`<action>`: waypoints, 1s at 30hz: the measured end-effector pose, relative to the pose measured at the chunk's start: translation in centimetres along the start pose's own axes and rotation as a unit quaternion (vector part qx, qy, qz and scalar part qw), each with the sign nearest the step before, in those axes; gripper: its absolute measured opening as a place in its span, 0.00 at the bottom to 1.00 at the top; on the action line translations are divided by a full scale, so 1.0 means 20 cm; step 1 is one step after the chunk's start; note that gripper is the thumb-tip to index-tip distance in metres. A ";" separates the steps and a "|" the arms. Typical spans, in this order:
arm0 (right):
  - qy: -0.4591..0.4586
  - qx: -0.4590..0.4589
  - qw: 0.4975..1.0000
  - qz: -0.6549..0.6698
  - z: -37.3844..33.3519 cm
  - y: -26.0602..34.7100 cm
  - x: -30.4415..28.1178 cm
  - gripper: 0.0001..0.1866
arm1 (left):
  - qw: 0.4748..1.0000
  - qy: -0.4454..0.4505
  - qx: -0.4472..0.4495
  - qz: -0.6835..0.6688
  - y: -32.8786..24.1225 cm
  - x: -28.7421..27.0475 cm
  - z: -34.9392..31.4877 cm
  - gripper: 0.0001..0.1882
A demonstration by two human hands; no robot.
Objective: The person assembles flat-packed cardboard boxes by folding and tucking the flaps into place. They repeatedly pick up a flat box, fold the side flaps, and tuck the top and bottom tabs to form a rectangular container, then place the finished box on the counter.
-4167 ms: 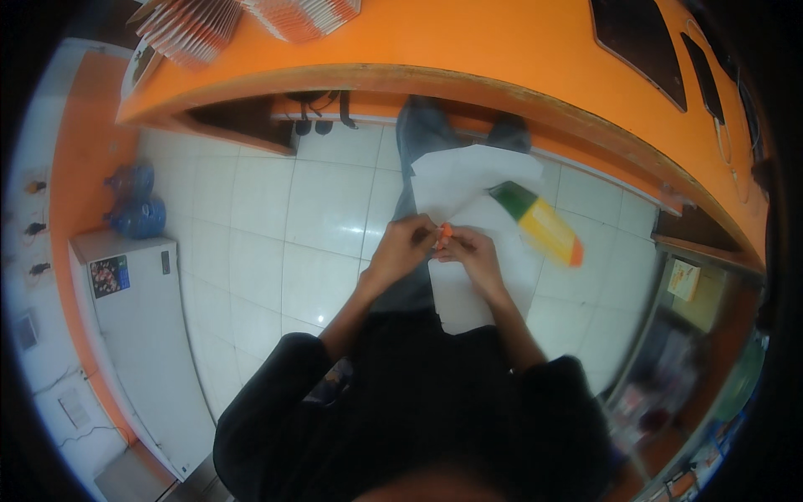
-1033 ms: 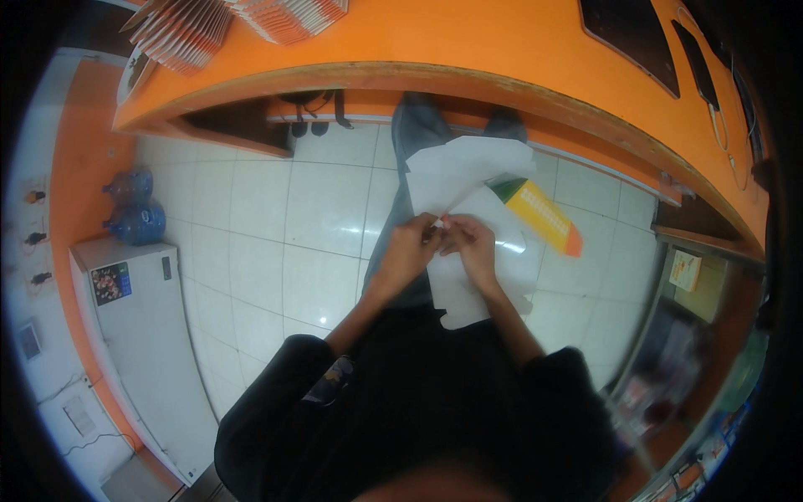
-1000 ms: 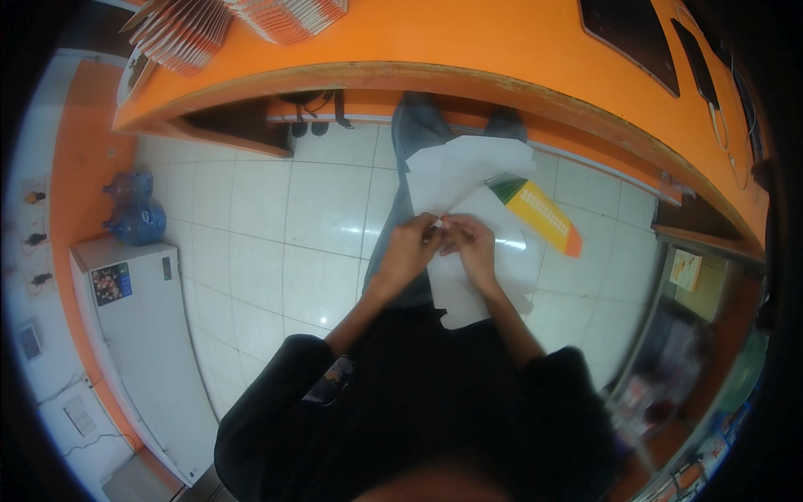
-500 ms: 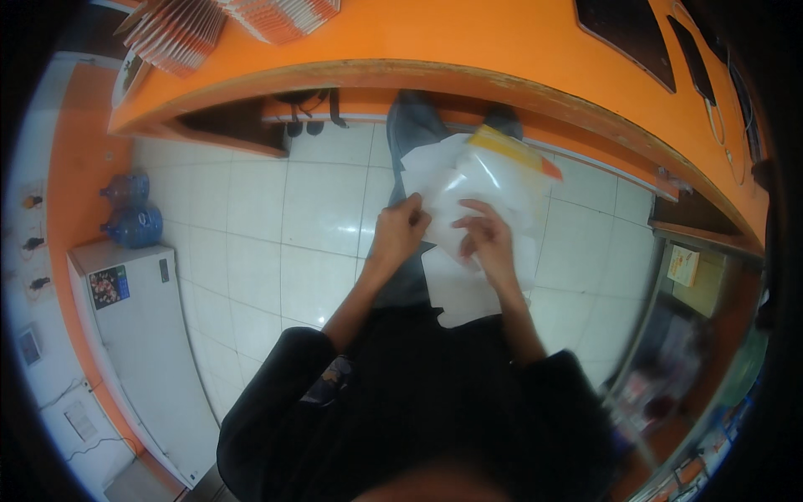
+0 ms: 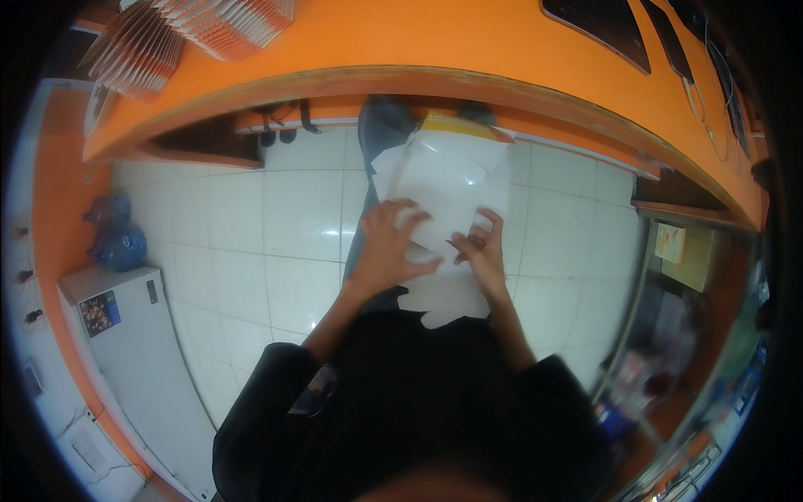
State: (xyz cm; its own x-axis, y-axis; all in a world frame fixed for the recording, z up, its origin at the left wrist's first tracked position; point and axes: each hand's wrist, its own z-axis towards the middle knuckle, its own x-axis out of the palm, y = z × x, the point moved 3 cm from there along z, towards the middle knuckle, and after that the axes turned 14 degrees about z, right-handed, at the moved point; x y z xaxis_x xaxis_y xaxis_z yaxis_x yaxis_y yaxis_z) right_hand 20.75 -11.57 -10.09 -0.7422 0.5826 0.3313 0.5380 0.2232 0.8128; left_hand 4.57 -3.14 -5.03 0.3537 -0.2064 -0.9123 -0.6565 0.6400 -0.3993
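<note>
White card (image 5: pixel 439 171) with a yellow end laid over the lap, a hand at either side

The card is spread above the knees, its yellow end (image 5: pixel 456 125) turned toward the counter (image 5: pixel 401 38) and tipped with orange at the right corner. A glossy streak of light is caught on its surface. Below it, a paler white sheet (image 5: pixel 452 297) with a notched lower edge is rested on the lap, partly covered.

The left hand (image 5: pixel 389 247) is opened wide over the card's left side, fingers spread and thumb held well apart; nothing is seen gripped in it. The right hand (image 5: pixel 481 249) is placed at the right side, fingers bent and thumb drawn near them; whether anything is pinched there cannot be told.

Dark trousers (image 5: pixel 381 125) are seen at the card's upper left, and a black top (image 5: pixel 410 402) is worn. On the orange counter, two fanned stacks of folded paper (image 5: pixel 230 25) are set at the left, a dark tablet (image 5: pixel 598 29) and a phone (image 5: pixel 669 38) at the right. Across the tiled floor (image 5: pixel 301 201), two blue water bottles (image 5: pixel 117 247) are placed behind a white fridge (image 5: pixel 138 351).
</note>
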 end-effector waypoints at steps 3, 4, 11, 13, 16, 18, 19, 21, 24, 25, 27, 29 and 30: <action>0.005 0.026 1.000 0.011 0.01 -0.02 -0.01 0.17 | 0.995 0.057 0.080 0.011 -0.05 0.03 -0.01 0.20; 0.011 0.037 0.999 0.006 0.02 -0.02 -0.02 0.15 | 0.994 0.069 0.082 0.011 -0.04 0.05 0.01 0.17; 0.014 0.070 0.993 0.093 0.03 -0.01 -0.05 0.07 | 0.985 0.068 -0.040 -0.152 0.01 0.22 0.01 0.08; 0.013 0.057 0.994 0.097 0.03 -0.01 -0.04 0.06 | 0.975 0.078 -0.095 -0.183 0.03 0.28 -0.01 0.08; 0.026 -0.073 0.997 -0.023 0.02 0.01 -0.03 0.06 | 0.979 -0.107 -0.031 -0.171 0.02 0.29 -0.01 0.09; 0.030 -0.006 0.999 0.033 0.02 -0.01 -0.02 0.07 | 0.975 -0.041 -0.093 -0.200 0.03 0.33 -0.02 0.10; 0.008 0.040 0.998 0.043 0.02 -0.03 -0.03 0.08 | 0.958 0.040 -0.162 -0.233 0.03 0.37 -0.03 0.11; 0.037 -0.013 0.999 0.004 0.03 -0.02 -0.02 0.08 | 0.916 0.085 -0.216 -0.328 0.04 0.38 -0.03 0.11; 0.039 -0.053 0.990 -0.128 0.03 0.00 0.01 0.08 | 0.901 0.117 -0.232 -0.347 0.04 0.36 -0.02 0.09; 0.037 -0.065 0.980 -0.183 0.03 0.01 0.01 0.08 | 0.892 0.132 -0.238 -0.360 0.05 0.35 -0.01 0.09; 0.031 -0.065 0.983 -0.170 0.03 0.02 0.03 0.07 | 0.890 0.175 -0.203 -0.370 0.05 0.32 0.01 0.08; 0.020 -0.064 0.985 -0.159 0.03 0.02 0.05 0.07 | 0.876 0.203 -0.182 -0.397 0.06 0.30 0.02 0.07; 0.014 -0.062 0.986 -0.152 0.04 0.02 0.05 0.07 | 0.866 0.207 -0.178 -0.419 0.06 0.30 0.01 0.07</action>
State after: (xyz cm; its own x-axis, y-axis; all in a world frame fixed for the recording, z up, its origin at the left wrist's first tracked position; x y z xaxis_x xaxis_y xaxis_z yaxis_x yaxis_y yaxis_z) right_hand 20.49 -10.30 -9.78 -0.8737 0.4807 0.0742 0.2367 0.2869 0.9283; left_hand 6.08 -3.38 -10.90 0.5840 -0.7832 -0.2136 -0.4744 -0.1158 -0.8727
